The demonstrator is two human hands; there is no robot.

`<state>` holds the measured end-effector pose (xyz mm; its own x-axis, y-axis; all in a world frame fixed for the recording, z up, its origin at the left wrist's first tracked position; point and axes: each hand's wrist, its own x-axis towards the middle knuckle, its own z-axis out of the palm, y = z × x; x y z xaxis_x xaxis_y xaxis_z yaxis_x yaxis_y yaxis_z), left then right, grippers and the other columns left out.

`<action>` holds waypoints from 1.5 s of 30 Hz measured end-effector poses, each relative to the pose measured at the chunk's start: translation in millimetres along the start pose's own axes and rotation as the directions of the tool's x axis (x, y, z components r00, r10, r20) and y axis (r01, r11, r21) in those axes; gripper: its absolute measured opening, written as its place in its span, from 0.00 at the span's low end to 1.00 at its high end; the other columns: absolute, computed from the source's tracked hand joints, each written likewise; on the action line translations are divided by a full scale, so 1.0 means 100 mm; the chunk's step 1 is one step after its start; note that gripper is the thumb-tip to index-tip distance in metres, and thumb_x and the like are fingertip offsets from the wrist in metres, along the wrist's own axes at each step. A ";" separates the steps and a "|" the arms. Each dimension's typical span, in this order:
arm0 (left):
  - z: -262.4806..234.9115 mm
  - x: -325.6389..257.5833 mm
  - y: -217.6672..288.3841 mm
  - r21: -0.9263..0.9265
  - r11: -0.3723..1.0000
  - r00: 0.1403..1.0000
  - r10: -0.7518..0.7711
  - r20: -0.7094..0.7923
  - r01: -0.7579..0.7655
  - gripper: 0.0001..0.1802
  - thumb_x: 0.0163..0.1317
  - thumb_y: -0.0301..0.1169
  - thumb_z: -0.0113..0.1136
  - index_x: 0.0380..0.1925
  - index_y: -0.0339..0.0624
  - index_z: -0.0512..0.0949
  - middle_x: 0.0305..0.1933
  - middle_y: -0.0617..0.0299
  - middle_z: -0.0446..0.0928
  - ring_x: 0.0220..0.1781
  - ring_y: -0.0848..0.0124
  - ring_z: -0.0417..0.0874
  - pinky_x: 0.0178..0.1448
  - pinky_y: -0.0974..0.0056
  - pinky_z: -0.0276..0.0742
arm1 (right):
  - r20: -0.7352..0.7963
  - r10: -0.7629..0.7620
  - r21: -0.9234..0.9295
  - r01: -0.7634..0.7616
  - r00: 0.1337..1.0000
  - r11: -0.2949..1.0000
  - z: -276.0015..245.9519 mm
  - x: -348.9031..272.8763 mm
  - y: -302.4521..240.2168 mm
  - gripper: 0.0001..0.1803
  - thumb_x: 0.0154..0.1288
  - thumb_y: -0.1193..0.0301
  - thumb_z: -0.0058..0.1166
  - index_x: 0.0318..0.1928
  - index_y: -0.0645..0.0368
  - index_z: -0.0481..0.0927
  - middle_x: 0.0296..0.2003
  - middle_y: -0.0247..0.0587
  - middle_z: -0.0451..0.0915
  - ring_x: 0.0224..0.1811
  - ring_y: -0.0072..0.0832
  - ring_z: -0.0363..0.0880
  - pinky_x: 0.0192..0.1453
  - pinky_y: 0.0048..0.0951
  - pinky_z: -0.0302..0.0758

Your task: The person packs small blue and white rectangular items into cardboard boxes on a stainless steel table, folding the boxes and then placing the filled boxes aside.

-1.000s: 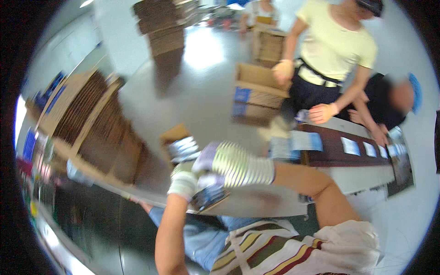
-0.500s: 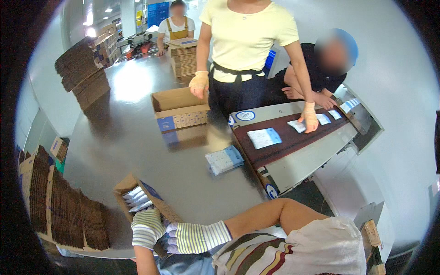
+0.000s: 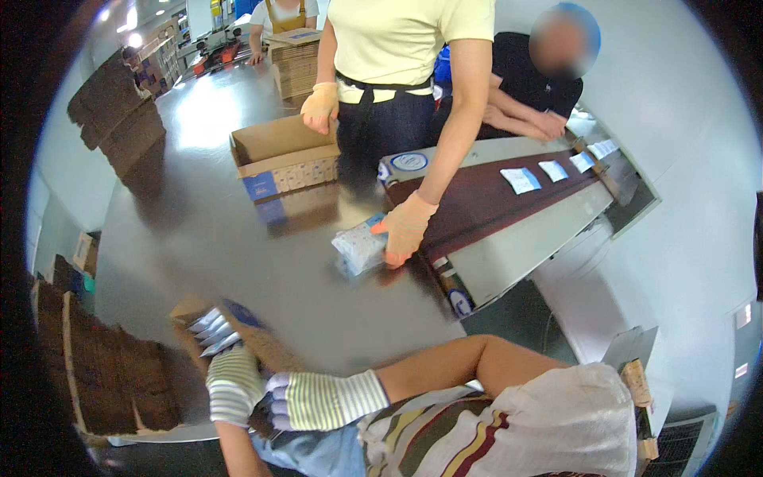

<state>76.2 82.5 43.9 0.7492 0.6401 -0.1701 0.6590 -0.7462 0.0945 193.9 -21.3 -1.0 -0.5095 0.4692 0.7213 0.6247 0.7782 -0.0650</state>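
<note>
An open cardboard box [image 3: 278, 351] sits at the table's near left edge, with a row of silvery packets [image 3: 213, 331] inside. My left hand [image 3: 235, 385], in a striped knit glove, reaches over the packets at the near end of the box; its fingertips are hidden. My right hand [image 3: 322, 400], in a matching glove, is closed with curled fingers against the near right side of the box. Farther off, a co-worker's orange-gloved hand [image 3: 407, 230] holds a packet over a small pile of blue-and-white packets [image 3: 359, 248] on the table.
A conveyor belt [image 3: 461, 211] at the right carries several packets [image 3: 520, 180]. A larger open carton [image 3: 290, 176] stands across the metal table [image 3: 183, 238]. Flattened cartons are stacked at the left [image 3: 119, 370] and far back [image 3: 296, 67]. Another person [image 3: 524, 87] leans by the belt.
The co-worker's gloved hand has come from the belt to the packet pile. Packets on the belt have changed places. The whole view has shifted slightly; my hands stay at the box.
</note>
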 end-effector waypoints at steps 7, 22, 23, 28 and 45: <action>-0.12 0.01 0.04 0.060 0.998 0.996 -0.038 0.075 0.033 0.15 0.52 0.39 0.55 0.34 0.40 0.79 0.33 0.47 0.80 0.39 0.52 0.81 0.44 0.53 0.76 | 0.133 0.031 0.027 -0.035 0.991 0.999 -0.13 0.06 -0.02 0.09 0.56 0.62 0.45 0.26 0.53 0.70 0.24 0.35 0.70 0.33 0.33 0.71 0.46 0.35 0.67; -0.24 -0.16 0.16 0.146 0.983 0.984 -0.093 -0.154 0.116 0.10 0.52 0.35 0.56 0.29 0.40 0.76 0.28 0.50 0.78 0.32 0.52 0.79 0.38 0.52 0.74 | 0.049 0.010 0.158 -0.018 0.999 0.987 0.00 0.03 0.03 0.12 0.56 0.60 0.46 0.33 0.54 0.73 0.29 0.37 0.74 0.37 0.34 0.72 0.48 0.37 0.67; -0.22 -0.26 0.15 0.086 0.994 0.914 -0.031 -0.405 0.072 0.10 0.53 0.35 0.56 0.31 0.40 0.76 0.31 0.50 0.78 0.34 0.53 0.79 0.40 0.52 0.73 | 0.074 -0.010 0.133 0.000 0.997 0.991 -0.04 0.06 0.02 0.12 0.56 0.59 0.46 0.33 0.54 0.74 0.29 0.36 0.74 0.37 0.34 0.72 0.47 0.37 0.67; 0.11 -0.38 0.12 0.177 0.981 0.949 -0.026 -0.314 0.085 0.23 0.57 0.37 0.52 0.52 0.41 0.71 0.55 0.54 0.74 0.62 0.57 0.69 0.71 0.44 0.44 | 0.152 -0.072 -0.001 0.073 0.986 0.997 -0.20 0.02 0.01 0.11 0.57 0.64 0.45 0.37 0.54 0.75 0.25 0.33 0.71 0.30 0.31 0.71 0.43 0.34 0.68; 0.10 -1.41 -0.19 0.017 0.943 0.778 -0.263 -0.571 0.331 0.25 0.51 0.28 0.55 0.52 0.44 0.69 0.58 0.55 0.68 0.67 0.51 0.60 0.70 0.47 0.53 | 0.328 0.425 -0.513 -0.218 0.844 0.830 0.59 1.32 2.22 0.40 0.58 0.52 0.52 0.66 0.59 0.57 0.64 0.50 0.60 0.68 0.42 0.54 0.71 0.45 0.47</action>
<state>-42.5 4.4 56.0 0.4479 0.7984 0.4025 0.8686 -0.4953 0.0158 230.4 237.5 39.4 -0.3589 0.8633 0.3549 0.9334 0.3295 0.1423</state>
